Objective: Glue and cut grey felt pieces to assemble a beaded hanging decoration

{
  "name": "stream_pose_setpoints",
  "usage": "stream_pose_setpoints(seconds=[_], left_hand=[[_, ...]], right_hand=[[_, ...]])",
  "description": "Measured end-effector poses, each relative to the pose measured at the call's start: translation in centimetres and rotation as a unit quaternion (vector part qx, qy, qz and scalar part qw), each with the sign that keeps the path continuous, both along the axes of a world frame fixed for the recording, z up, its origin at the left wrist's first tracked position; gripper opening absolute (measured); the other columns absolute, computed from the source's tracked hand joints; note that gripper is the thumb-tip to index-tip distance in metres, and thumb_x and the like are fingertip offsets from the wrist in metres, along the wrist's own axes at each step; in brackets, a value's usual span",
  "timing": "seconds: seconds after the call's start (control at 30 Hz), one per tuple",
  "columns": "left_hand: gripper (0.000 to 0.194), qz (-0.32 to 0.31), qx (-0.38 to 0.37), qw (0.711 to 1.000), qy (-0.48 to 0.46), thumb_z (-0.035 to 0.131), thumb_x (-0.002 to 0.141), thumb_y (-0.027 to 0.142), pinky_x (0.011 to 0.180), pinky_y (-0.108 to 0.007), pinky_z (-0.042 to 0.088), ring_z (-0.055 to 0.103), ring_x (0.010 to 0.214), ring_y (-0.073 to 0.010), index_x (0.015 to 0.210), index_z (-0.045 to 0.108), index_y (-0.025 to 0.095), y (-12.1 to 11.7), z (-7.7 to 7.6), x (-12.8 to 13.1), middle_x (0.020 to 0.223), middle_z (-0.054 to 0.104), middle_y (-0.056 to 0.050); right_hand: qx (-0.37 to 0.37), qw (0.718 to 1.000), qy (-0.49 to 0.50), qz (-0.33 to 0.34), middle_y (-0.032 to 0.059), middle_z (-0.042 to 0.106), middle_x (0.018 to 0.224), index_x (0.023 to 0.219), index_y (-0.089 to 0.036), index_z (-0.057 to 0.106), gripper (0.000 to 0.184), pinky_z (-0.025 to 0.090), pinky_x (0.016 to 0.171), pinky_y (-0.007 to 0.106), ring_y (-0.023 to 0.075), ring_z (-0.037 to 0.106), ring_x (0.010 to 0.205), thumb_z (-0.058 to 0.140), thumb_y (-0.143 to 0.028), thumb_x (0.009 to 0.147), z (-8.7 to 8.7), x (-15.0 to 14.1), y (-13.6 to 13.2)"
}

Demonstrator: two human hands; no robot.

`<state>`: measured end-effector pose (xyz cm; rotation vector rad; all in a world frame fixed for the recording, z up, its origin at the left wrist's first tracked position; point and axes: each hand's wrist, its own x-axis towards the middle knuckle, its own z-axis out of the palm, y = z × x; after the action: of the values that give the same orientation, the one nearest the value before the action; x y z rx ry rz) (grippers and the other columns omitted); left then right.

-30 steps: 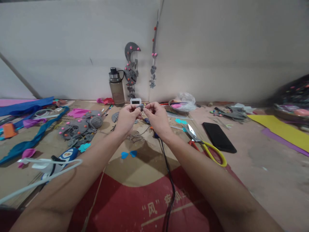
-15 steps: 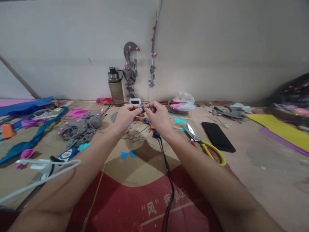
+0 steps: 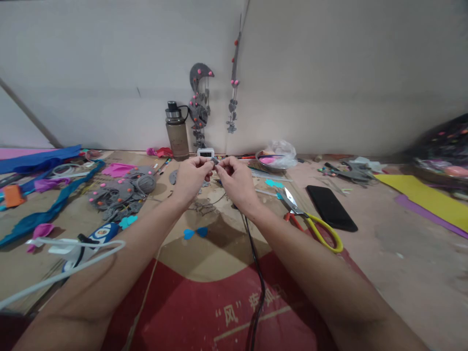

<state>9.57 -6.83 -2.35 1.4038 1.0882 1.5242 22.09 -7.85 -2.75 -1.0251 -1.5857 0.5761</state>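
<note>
My left hand (image 3: 190,177) and my right hand (image 3: 236,181) meet at arm's length above the cardboard-covered floor. Both pinch a small grey felt piece (image 3: 214,161) between thumb and fingertips. Their fingers are closed around it and the knuckles almost touch. A black cable (image 3: 257,273) runs from under my right wrist toward me. Two blue heart cut-outs (image 3: 194,233) lie below my hands.
Yellow-handled scissors (image 3: 310,222) and a black phone (image 3: 331,207) lie to the right. A grey felt pile with pink dots (image 3: 119,195) and blue fabric strips (image 3: 47,212) lie left. A water bottle (image 3: 177,130), a small white timer (image 3: 205,152), a hanging grey moon ornament (image 3: 199,105) and a metal bowl (image 3: 270,160) stand by the wall.
Both hands stay pinched on the small grey piece; the right hand has shifted slightly left and down, closer to the left.
</note>
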Motion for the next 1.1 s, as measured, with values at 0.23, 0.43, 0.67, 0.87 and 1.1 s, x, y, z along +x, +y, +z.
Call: stream_pose_setpoints(seconds=[0.23, 0.43, 0.67, 0.87, 1.1], left_hand=[[0.014, -0.014, 0.002, 1.000, -0.024, 0.066, 0.069, 0.027, 0.050, -0.021, 0.036, 0.045, 0.051, -0.0075, 0.063, 0.062, 0.014, -0.4, -0.1, 0.5, 0.057, 0.054, 0.000], [0.013, -0.027, 0.013, 0.999, -0.013, 0.065, 0.070, 0.027, 0.051, -0.022, 0.036, 0.045, 0.052, -0.0082, 0.066, 0.063, 0.015, -0.5, -0.2, 0.5, 0.058, 0.055, 0.000], [0.015, -0.004, 0.024, 1.000, 0.018, 0.065, 0.070, 0.029, 0.055, -0.023, 0.036, 0.048, 0.055, -0.0096, 0.072, 0.068, 0.015, -0.4, -0.2, 0.6, 0.062, 0.060, -0.001], [0.014, 0.020, 0.046, 0.996, 0.079, 0.063, 0.073, 0.029, 0.057, -0.023, 0.038, 0.051, 0.058, -0.0109, 0.074, 0.069, 0.017, -0.9, 0.3, 0.7, 0.064, 0.062, -0.001], [0.015, 0.024, 0.080, 0.983, 0.162, 0.061, 0.076, 0.027, 0.067, -0.024, 0.042, 0.058, 0.070, -0.0131, 0.082, 0.071, 0.018, -1.7, 0.7, 0.6, 0.078, 0.068, -0.003]], right_hand=[[-0.040, 0.998, 0.045, 0.000, -0.0040, 0.051, 0.060, 0.067, -0.020, 0.052, 0.014, 0.033, 0.056, 0.025, 0.0103, 0.041, 0.055, 0.053, -0.031, 0.075, 0.3, -0.1, 0.1], [-0.055, 0.997, 0.054, -0.012, -0.0040, 0.051, 0.060, 0.066, -0.019, 0.052, 0.013, 0.033, 0.057, 0.026, 0.0105, 0.043, 0.057, 0.055, -0.030, 0.073, 0.4, 0.2, 0.3], [-0.066, 0.995, 0.080, -0.002, -0.0042, 0.050, 0.061, 0.065, -0.019, 0.051, 0.012, 0.034, 0.058, 0.025, 0.0105, 0.043, 0.059, 0.054, -0.029, 0.072, 0.2, 0.4, 0.8], [-0.072, 0.994, 0.084, -0.009, -0.0048, 0.049, 0.060, 0.064, -0.020, 0.050, 0.011, 0.034, 0.059, 0.026, 0.0106, 0.043, 0.058, 0.054, -0.028, 0.071, 0.0, 0.3, 1.1], [-0.047, 0.998, 0.012, -0.038, -0.0037, 0.050, 0.061, 0.065, -0.020, 0.049, 0.009, 0.032, 0.058, 0.027, 0.0112, 0.042, 0.059, 0.053, -0.024, 0.073, 0.7, 0.7, 0.5]])
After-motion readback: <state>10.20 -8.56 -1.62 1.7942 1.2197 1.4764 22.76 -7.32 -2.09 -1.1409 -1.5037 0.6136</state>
